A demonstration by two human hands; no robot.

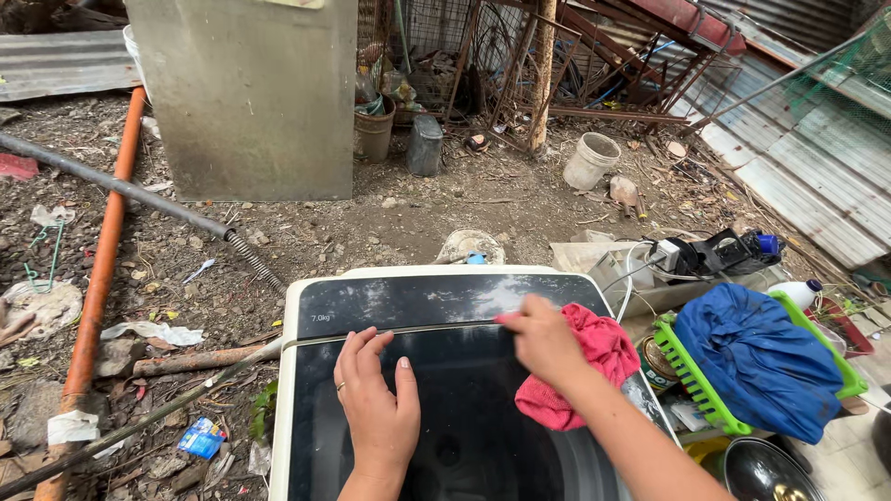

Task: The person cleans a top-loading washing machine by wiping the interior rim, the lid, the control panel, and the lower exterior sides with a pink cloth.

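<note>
Top-loading washing machine stands outdoors on littered dirt ground, dark glass lid closed. Left hand lies flat and open on the lid, fingers spread, gripping nothing. Right hand presses a pink cloth against the lid's right side, fingers closed over it. Green basket with blue fabric bundle sits just beside the machine, at right

Washer lid cut off at bottom edge | pink cloth partly hidden under right hand | black pan clipped at corner | green basket contents buried under blue cloth
</note>
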